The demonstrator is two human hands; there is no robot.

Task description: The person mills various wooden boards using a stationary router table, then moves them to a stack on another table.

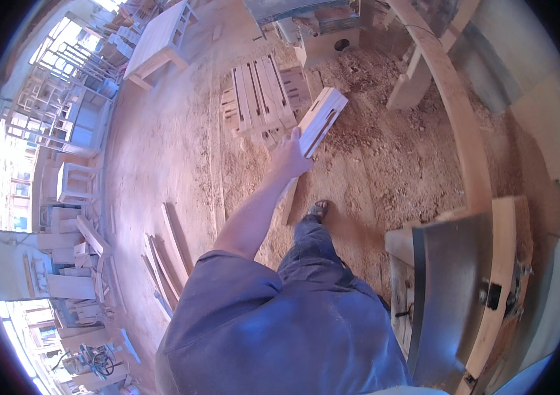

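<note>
My left hand (288, 157) reaches forward with its fingers wrapped round the near end of some pale slotted wooden pieces (326, 115). They seem to lie side by side, tilted up to the right, with long narrow slots cut in their faces. Just beyond and left of the hand, a low stack of similar slotted wooden pieces (260, 95) rests near the floor. The underside of my grip is hidden. My right hand is out of the picture.
Sawdust and chips cover the floor (372, 158). A metal-topped machine table (451, 289) stands close at my right, beside a long wooden beam (448, 85). Loose boards (165, 263) lie at left. Farther off are a wooden table (158, 43) and stacked furniture frames (76, 181).
</note>
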